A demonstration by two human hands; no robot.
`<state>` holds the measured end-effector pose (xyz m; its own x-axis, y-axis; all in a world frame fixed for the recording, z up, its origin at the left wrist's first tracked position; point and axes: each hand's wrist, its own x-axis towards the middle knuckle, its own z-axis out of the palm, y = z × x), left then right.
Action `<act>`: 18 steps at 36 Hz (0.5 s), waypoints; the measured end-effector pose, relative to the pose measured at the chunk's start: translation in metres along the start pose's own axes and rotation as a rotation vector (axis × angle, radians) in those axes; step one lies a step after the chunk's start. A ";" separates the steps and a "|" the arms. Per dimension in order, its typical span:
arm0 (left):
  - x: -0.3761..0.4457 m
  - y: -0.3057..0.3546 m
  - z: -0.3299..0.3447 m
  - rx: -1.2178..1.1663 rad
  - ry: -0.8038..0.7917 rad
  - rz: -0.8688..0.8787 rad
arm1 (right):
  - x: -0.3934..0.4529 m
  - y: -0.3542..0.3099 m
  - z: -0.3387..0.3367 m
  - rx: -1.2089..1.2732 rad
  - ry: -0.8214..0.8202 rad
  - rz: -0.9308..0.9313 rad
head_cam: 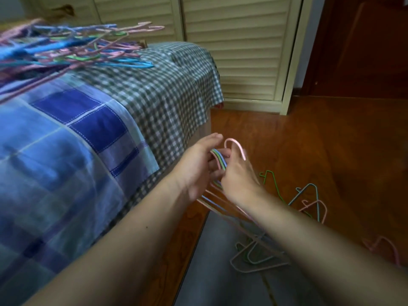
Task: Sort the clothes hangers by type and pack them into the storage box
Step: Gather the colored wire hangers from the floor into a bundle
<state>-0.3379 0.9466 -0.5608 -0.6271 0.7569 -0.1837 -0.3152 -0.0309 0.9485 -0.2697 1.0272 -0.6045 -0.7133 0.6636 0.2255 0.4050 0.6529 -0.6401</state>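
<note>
Both hands clutch one bunch; a pile waits on the bed, strays on the floor, no box visible.

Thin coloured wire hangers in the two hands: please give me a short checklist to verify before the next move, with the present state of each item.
1. Left hand holds the bunch of thin coloured wire hangers at the hooks: ok.
2. Right hand grips the same bunch: ok.
3. Hooks aligned: not ok, one pink hook stands out above the others.
4. Loose hangers on the wooden floor all collected: not ok, several remain.
5. Blurred pile of coloured hangers on the bed sorted by type: cannot tell.
6. Storage box within reach: cannot tell, none is in view.
</note>
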 end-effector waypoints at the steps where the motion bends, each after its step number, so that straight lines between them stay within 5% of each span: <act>1: 0.001 -0.004 0.002 0.018 0.016 0.016 | -0.003 -0.001 0.000 -0.023 -0.010 0.012; 10: 0.006 -0.046 0.020 0.066 0.269 0.032 | -0.051 0.010 0.020 -0.212 -0.085 -0.088; 18: -0.001 -0.057 0.024 0.145 0.276 -0.043 | -0.058 0.024 0.033 -0.528 0.002 -0.207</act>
<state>-0.3024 0.9630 -0.6084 -0.7911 0.5494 -0.2691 -0.2536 0.1057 0.9615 -0.2376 0.9924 -0.6576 -0.8074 0.5025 0.3093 0.4883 0.8633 -0.1278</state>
